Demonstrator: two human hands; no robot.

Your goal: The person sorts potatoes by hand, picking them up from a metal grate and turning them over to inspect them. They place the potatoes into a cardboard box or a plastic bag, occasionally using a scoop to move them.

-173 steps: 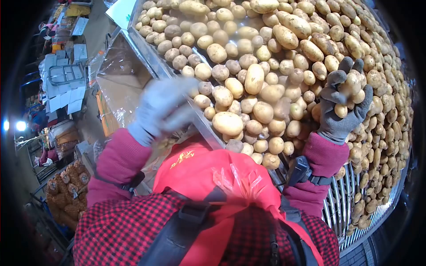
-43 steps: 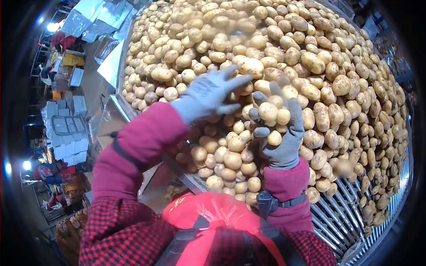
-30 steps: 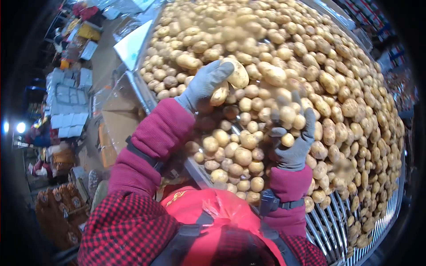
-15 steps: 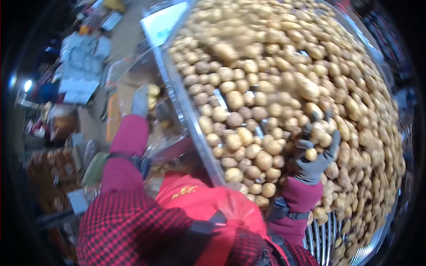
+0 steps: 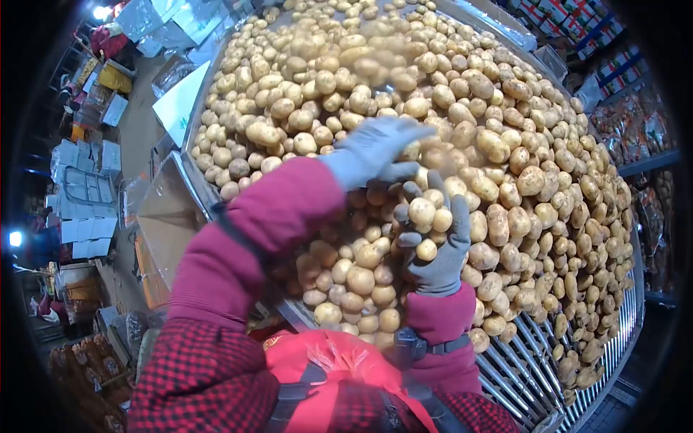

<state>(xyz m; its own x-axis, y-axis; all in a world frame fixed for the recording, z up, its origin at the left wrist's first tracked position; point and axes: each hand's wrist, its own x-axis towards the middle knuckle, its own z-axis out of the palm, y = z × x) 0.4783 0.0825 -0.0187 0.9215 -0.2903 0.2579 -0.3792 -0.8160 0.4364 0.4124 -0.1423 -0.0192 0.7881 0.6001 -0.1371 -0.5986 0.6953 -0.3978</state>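
Note:
Several small potatoes (image 5: 422, 212) rest in the palm and fingers of my right hand (image 5: 444, 260), which wears a grey glove and is cupped upward around them. My left hand (image 5: 372, 148), in a lighter grey glove, reaches across the heap just above the right one. Its fingers are stretched out over the potatoes and partly blurred, and I see nothing gripped in it. Around both hands spreads a big heap of potatoes (image 5: 530, 180) of mixed sizes. Smaller round potatoes (image 5: 361, 280) lie in the shade below my left forearm.
The heap lies on a metal-edged table with a slatted metal grate (image 5: 516, 361) at the near right. A clear-lined cardboard box (image 5: 170, 224) stands left of the edge. White boxes (image 5: 83, 195) are stacked farther left. Bagged goods (image 5: 635, 126) fill shelves at right.
My left hand has come from the box on the left, where it was with potatoes, over to the heap beside my right hand. The right still cups its potatoes. The view has turned rightward.

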